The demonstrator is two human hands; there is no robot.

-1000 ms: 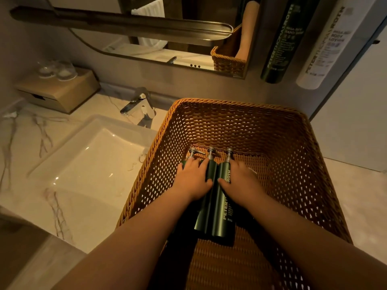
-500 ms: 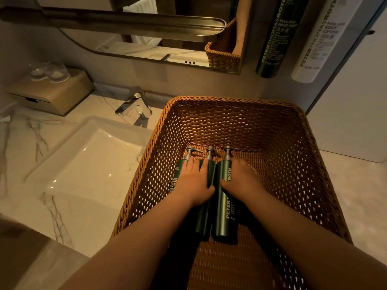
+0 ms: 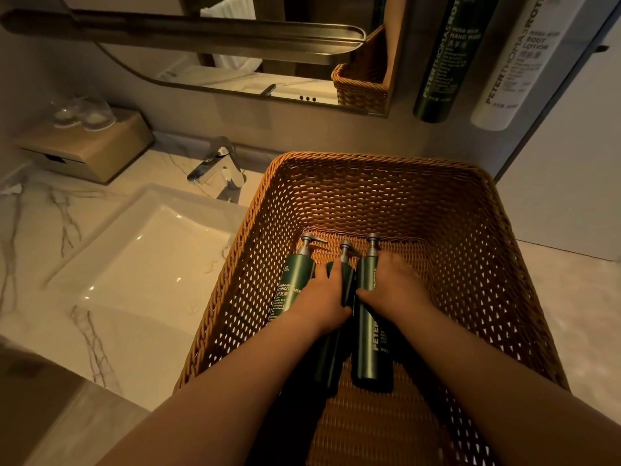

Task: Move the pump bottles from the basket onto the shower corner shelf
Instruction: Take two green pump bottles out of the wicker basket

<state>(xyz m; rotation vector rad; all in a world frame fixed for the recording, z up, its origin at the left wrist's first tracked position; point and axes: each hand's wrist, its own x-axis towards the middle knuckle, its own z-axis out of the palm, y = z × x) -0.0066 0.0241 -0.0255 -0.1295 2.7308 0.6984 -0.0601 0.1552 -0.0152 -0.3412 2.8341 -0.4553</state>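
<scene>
Three dark green pump bottles lie side by side on the floor of a woven brown basket (image 3: 379,183), pumps pointing away from me. My left hand (image 3: 324,297) grips the middle bottle (image 3: 346,275), its fingers curled over the top. The left bottle (image 3: 294,284), labelled conditioner, lies free beside that hand. My right hand (image 3: 391,287) wraps round the right bottle (image 3: 369,348) near its neck. All bottles rest on the basket floor. No shower shelf is in view.
The basket stands on a marble counter beside a white sink (image 3: 148,260) with a chrome tap (image 3: 218,166). A wooden box (image 3: 90,149) bearing glasses sits at the back left. A mirror with a metal ledge (image 3: 208,35) hangs above. Two wall-mounted bottles (image 3: 447,58) hang at upper right.
My left hand has shifted right off the left bottle, uncovering its label, and closed round the middle bottle. My right hand has tightened on the right bottle.
</scene>
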